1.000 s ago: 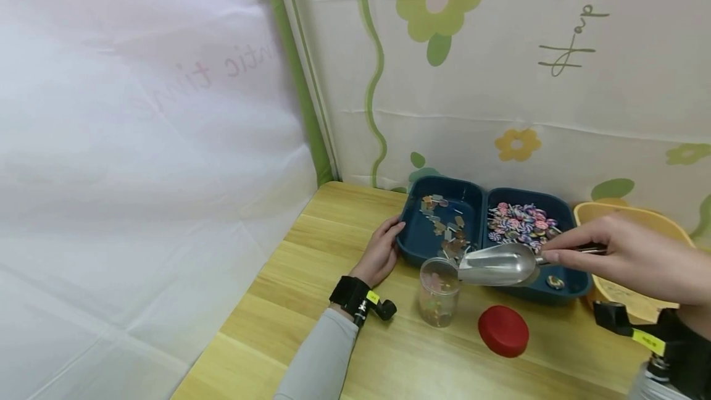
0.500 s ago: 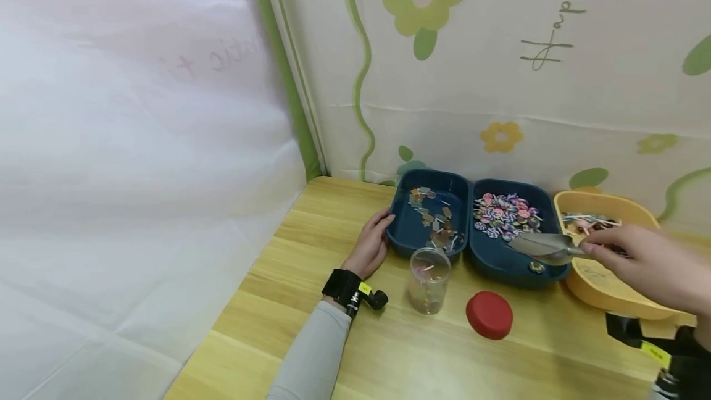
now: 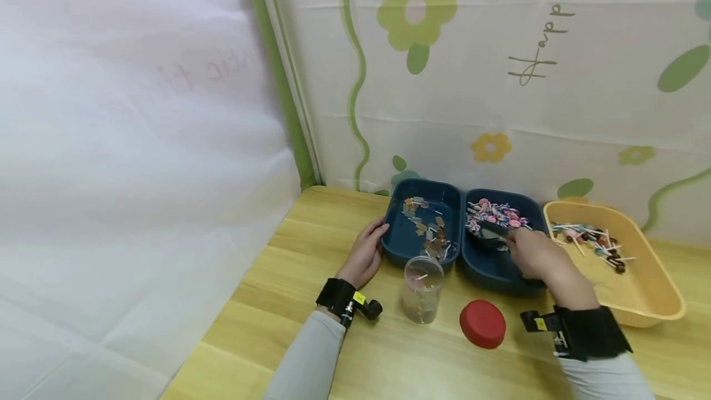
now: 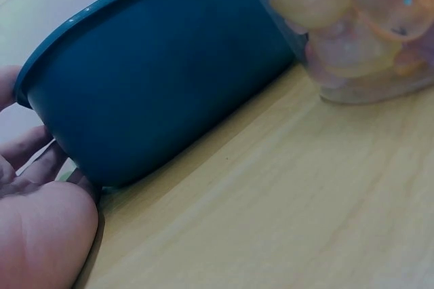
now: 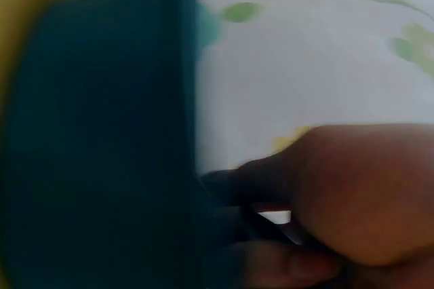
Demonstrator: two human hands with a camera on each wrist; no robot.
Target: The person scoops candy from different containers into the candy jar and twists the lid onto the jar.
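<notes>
My left hand (image 3: pixel 362 257) holds the left edge of the left blue bin (image 3: pixel 387 245), fingers at the rim and outer wall. Scattered small candies (image 3: pixel 430 230), some on sticks, lie in that bin. My right hand (image 3: pixel 537 257) grips a metal scoop (image 3: pixel 491 239) by its handle, the scoop low in the right blue bin (image 3: pixel 500 286) at the pile of swirled lollipops (image 3: pixel 489 212). Part of the scoop is hidden. Between me and the bins stands a clear plastic jar (image 3: pixel 422 295) with candies inside. The blurred right wrist view shows my right hand (image 5: pixel 366 194) beside the bin wall.
A red lid (image 3: pixel 482 324) lies on the wooden table (image 3: pixel 266 276) right of the jar. At the right, a yellow bin (image 3: pixel 616 298) holds several dark and pale lollipops (image 3: pixel 597 242). A printed white curtain (image 3: pixel 444 97) hangs behind the bins.
The scoop has moved right from the jar's mouth, then down into the right blue bin's lollipops. My left hand stays at the left bin. The view has shifted slightly.
</notes>
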